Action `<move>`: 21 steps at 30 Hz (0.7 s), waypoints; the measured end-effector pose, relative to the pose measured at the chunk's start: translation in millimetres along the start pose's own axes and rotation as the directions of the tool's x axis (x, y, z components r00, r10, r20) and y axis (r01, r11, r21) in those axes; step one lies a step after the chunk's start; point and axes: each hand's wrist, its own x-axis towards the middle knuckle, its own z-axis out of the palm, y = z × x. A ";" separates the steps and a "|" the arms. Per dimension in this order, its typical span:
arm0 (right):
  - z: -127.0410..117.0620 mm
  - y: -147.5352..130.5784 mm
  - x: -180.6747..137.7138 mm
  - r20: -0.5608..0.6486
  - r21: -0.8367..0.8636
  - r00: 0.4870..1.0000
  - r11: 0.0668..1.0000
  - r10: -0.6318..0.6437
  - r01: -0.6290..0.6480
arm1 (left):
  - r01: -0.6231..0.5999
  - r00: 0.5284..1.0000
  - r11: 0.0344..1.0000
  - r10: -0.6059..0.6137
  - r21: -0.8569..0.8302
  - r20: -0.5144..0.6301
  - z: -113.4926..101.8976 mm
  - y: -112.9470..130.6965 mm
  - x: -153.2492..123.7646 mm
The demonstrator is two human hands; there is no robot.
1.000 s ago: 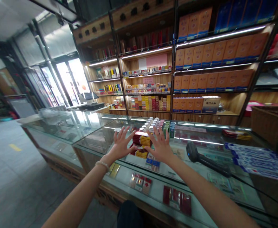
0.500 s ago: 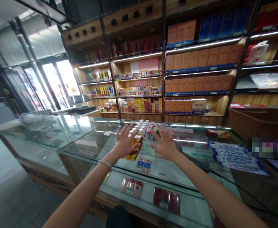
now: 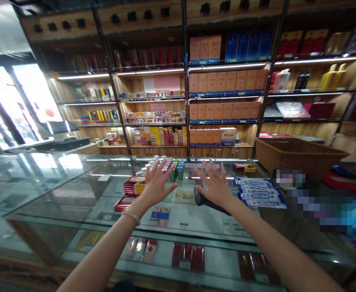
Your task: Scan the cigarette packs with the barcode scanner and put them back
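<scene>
Site type: retail shop. Reference item: the long glass display counter with a wooden frame (image 3: 208,219). Inside the counter, beneath the glass, flat dark red packs (image 3: 188,256) lie side by side. On the counter top are stacked red-and-yellow packs (image 3: 130,187) and a black plastic handheld scanner (image 3: 198,198). Behind the counter stand tall wooden shelves with black uprights (image 3: 150,26) and light strips. Stock includes rows of matching upright orange boxes with blue bases (image 3: 217,84) and many small multicoloured cartons (image 3: 158,136). Behind the counter's left part is a dark-screened monitor (image 3: 59,127).
</scene>
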 end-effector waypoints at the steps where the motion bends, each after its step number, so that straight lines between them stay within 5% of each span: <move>1: -1.1 5.1 -2.5 0.004 -0.004 1.000 1.000 0.007 -0.007 | -0.006 1.000 1.000 0.006 -0.008 -0.002 2.8 4.7 3.4; 10: -13.0 51.7 -14.1 -0.002 -0.055 0.995 0.994 0.100 -0.100 | 0.036 0.999 0.996 -0.033 -0.079 0.030 31.9 50.7 45.4; 21: -22.3 143.3 -35.1 0.013 -0.196 0.973 0.955 0.230 -0.223 | -0.006 0.999 0.988 0.013 -0.155 0.047 67.4 106.9 108.6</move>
